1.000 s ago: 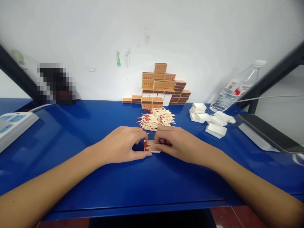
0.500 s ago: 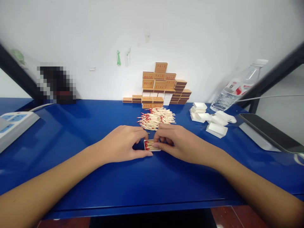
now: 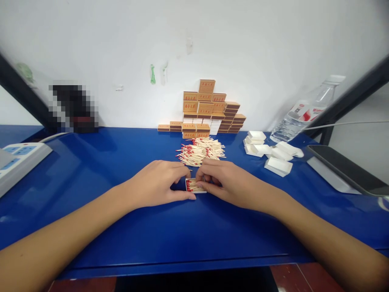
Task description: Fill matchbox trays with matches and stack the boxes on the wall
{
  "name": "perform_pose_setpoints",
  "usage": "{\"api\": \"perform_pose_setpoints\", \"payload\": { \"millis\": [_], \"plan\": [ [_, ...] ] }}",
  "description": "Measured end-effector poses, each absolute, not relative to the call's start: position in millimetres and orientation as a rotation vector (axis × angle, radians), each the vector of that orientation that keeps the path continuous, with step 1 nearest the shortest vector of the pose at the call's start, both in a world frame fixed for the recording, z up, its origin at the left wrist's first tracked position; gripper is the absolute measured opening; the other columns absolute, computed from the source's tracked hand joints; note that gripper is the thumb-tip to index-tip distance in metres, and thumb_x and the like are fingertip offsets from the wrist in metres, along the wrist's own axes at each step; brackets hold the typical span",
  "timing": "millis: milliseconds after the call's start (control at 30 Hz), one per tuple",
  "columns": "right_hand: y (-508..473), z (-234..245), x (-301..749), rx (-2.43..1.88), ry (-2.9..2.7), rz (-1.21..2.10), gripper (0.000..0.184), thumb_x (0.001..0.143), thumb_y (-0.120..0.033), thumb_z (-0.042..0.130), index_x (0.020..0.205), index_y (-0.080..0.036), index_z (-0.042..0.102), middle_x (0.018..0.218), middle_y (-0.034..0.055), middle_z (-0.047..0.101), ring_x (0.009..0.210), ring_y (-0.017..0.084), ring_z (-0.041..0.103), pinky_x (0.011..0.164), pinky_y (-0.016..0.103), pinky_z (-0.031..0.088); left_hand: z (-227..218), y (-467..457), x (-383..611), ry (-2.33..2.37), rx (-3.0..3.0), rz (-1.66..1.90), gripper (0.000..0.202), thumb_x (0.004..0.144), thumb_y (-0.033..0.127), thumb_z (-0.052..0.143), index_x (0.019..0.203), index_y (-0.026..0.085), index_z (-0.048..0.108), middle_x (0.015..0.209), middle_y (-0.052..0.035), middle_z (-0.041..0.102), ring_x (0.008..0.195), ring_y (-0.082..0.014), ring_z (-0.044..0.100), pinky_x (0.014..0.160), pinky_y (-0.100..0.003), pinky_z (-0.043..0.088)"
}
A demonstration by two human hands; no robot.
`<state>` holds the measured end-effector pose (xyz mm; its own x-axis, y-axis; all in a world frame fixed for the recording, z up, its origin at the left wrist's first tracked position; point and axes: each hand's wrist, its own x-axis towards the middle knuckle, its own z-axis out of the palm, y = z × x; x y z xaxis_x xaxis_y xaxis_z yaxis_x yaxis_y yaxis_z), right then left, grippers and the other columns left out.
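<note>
A small white matchbox tray point(image 3: 197, 192) lies on the blue tabletop, filled with red-tipped matches point(image 3: 192, 185) whose heads point left. My left hand point(image 3: 158, 182) steadies it between the thumb on the near side and the index finger on the far side. Over the tray's right end, my right hand point(image 3: 225, 180) has thumb and fingers closed on the matches inside, hiding their plain ends. Just beyond both hands spreads a heap of loose matches point(image 3: 202, 151).
Stacked matchboxes point(image 3: 205, 107) stand against the wall behind the heap. Several empty white trays point(image 3: 278, 165) lie to the right, near a tilted water bottle point(image 3: 304, 113) and a dark flat device point(image 3: 349, 168). A power strip point(image 3: 27, 156) sits at the left.
The camera view has shifted very slightly. My right fingers have moved a little on the matches, and more of the red heads show in the tray; my left hand keeps its grip.
</note>
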<state>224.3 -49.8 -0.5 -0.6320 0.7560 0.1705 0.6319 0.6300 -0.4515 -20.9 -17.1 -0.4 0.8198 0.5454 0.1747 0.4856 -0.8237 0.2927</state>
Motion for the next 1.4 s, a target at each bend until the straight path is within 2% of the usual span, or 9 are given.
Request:
{"api": "perform_pose_setpoints", "payload": {
  "millis": [333, 633, 867, 1000, 1233, 1400],
  "plan": [
    [-50, 0, 226, -1.045, -2.544, 0.547, 0.009, 0.105, -0.024, 0.060, 0.101, -0.021, 0.068, 0.103, 0.0040, 0.065, 0.086, 0.016, 0.061, 0.074, 0.029, 0.044, -1, -16, -21, 0.791, 2.783, 0.357, 0.041, 0.096, 0.058, 0.068, 0.091, 0.018, 0.064, 0.081, 0.0009, 0.063, 0.064, -0.0132, 0.054, 0.059, -0.027, 0.035],
    [-50, -6, 220, -1.147, -2.446, 0.345, 0.010, 0.099, -0.024, 0.067, 0.090, -0.019, 0.067, 0.085, 0.0005, 0.061, 0.072, 0.013, 0.053, 0.066, 0.028, 0.039, -1, -17, -21, 0.796, 2.785, 0.354, 0.040, 0.096, 0.057, 0.067, 0.091, 0.017, 0.065, 0.081, 0.0009, 0.063, 0.065, -0.0132, 0.055, 0.059, -0.027, 0.035],
    [-40, 0, 232, -1.125, -2.319, 0.260, 0.008, 0.097, -0.020, 0.064, 0.090, -0.019, 0.067, 0.078, -0.0006, 0.058, 0.070, 0.013, 0.052, 0.066, 0.028, 0.039, 1, -17, -20, 0.803, 2.773, 0.358, 0.036, 0.096, 0.054, 0.069, 0.101, 0.019, 0.069, 0.082, 0.0014, 0.064, 0.065, -0.0131, 0.055, 0.061, -0.027, 0.037],
    [-25, 5, 254, -1.254, -2.280, 0.154, 0.007, 0.097, -0.022, 0.063, 0.094, -0.020, 0.068, 0.080, 0.0006, 0.060, 0.071, 0.015, 0.053, 0.065, 0.029, 0.038, 4, -20, -21, 0.820, 2.763, 0.335, 0.034, 0.094, 0.052, 0.070, 0.100, 0.019, 0.071, 0.081, 0.0017, 0.064, 0.064, -0.0126, 0.053, 0.060, -0.028, 0.036],
    [-16, -6, 257, -1.240, -2.476, 0.309, 0.010, 0.098, -0.022, 0.062, 0.088, -0.020, 0.066, 0.077, 0.0003, 0.059, 0.072, 0.016, 0.053, 0.069, 0.029, 0.038, 6, -20, -22, 0.847, 2.763, 0.318, 0.037, 0.093, 0.055, 0.069, 0.104, 0.019, 0.068, 0.081, 0.0021, 0.063, 0.065, -0.0138, 0.054, 0.061, -0.028, 0.035],
    [-20, -6, 253, -1.256, -2.499, 0.370, 0.014, 0.100, -0.022, 0.058, 0.086, -0.020, 0.060, 0.077, 0.0005, 0.059, 0.072, 0.016, 0.051, 0.068, 0.029, 0.037, 7, -20, -22, 0.851, 2.763, 0.305, 0.033, 0.088, 0.051, 0.071, 0.092, 0.019, 0.066, 0.077, 0.0028, 0.061, 0.063, -0.0134, 0.051, 0.059, -0.029, 0.032]
  ]
}}
